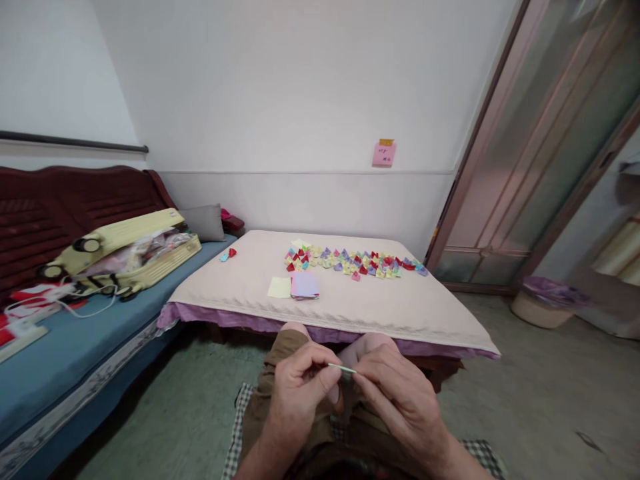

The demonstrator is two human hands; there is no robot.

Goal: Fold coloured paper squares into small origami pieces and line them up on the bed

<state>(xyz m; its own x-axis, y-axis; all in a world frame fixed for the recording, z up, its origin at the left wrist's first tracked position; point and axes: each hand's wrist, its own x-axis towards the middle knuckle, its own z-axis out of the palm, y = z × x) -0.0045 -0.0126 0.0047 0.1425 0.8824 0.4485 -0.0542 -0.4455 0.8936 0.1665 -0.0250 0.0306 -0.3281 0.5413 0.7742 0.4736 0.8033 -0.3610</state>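
Observation:
Above my lap, a small pale green piece of folded paper is seen nearly edge-on. My left hand pinches its left end between thumb and forefinger. At the right end, the fingers of my right hand are closed on it. How the paper is folded cannot be made out. Beyond my knees, a stack of purple and pink paper squares lies on the cloth-covered table, with a pale yellow sheet beside it. Farther back spread many small folded paper pieces in several colours.
Red and blue folded pieces lie at the table's left. An open yellow suitcase rests on the blue-cushioned bench to the left. A pink note is taped to the wall. At right stands a lined bin.

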